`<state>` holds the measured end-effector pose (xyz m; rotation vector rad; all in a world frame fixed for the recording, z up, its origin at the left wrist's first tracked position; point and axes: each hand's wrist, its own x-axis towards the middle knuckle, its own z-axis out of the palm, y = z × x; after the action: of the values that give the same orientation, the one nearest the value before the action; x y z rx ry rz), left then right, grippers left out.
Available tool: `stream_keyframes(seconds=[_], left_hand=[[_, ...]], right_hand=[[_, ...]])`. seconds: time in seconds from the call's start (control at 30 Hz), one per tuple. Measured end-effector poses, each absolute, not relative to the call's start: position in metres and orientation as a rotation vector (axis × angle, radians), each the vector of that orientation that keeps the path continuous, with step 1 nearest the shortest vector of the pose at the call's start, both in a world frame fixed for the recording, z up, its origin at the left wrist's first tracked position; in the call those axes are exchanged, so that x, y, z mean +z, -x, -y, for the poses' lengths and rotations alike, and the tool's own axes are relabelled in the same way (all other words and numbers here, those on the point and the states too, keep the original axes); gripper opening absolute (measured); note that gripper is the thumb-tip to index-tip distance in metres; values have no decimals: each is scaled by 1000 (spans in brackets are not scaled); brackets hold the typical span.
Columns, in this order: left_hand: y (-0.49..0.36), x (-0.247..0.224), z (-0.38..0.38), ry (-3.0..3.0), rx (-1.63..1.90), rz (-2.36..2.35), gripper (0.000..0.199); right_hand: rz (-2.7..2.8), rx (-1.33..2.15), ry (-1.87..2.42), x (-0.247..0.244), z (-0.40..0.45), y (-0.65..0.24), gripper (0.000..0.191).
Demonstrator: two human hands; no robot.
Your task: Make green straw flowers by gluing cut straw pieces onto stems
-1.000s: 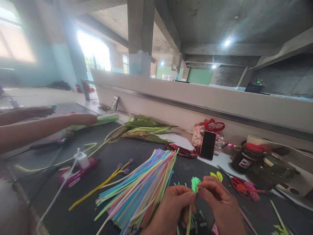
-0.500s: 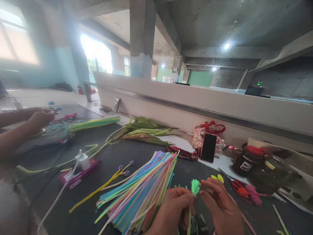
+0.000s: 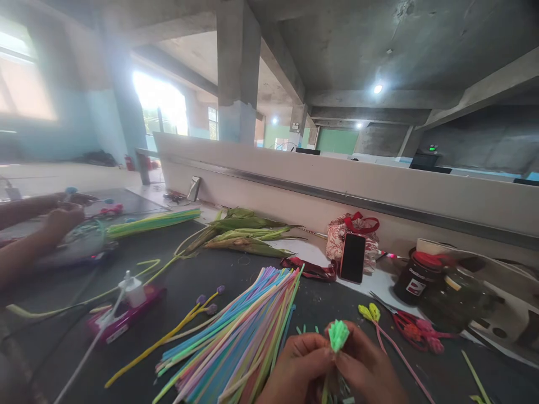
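At the lower right of the head view, my left hand [image 3: 301, 365] pinches the base of a bright green fluffy tuft [image 3: 338, 335]. From the other side my right hand [image 3: 364, 365] closes on the same piece, its thumb beside the left thumb. A pale green stem hangs below, partly hidden by the hands. Left of them lies a large fan of pastel pipe cleaners [image 3: 240, 336]. Yellow loops on a pink stem [image 3: 396, 353] rest to the right. Small green bits show just behind my left hand.
Scissors [image 3: 404, 322], a phone [image 3: 352, 258], a patterned bag [image 3: 334, 238] and a dark jar [image 3: 415, 280] stand or lie to the right. Corn husks [image 3: 248, 235] lie behind. Left are a purple power strip [image 3: 122, 320], a yellow stem [image 3: 155, 350] and another person's hands [image 3: 65, 216].
My right hand has moved in to the left and now meets my left hand at the green tuft's base. The yellow loops are more exposed. The whole view has shifted slightly.
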<state>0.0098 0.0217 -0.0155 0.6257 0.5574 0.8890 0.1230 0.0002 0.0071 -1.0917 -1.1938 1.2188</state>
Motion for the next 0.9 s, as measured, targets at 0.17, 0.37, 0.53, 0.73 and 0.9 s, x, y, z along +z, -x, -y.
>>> stream_keyframes(seconds=[0.17, 0.37, 0.53, 0.73, 0.9], left_hand=[[-9, -12, -20, -694, 879, -605, 31], [-6, -5, -16, -708, 889, -653, 26], [-7, -2, -15, -700, 934, -638, 25], [-8, -7, -16, -694, 957, -661, 27], [-8, -10, -18, -755, 958, -695, 28]], right_hand=[[1222, 1173, 1128, 11, 2, -125, 21], [1183, 1154, 1144, 12, 1, -122, 18], [1167, 1142, 1171, 12, 1, -121, 19], [1133, 1150, 1107, 8, -1, -121, 17], [1079, 1180, 1096, 5, -3, -120, 23]])
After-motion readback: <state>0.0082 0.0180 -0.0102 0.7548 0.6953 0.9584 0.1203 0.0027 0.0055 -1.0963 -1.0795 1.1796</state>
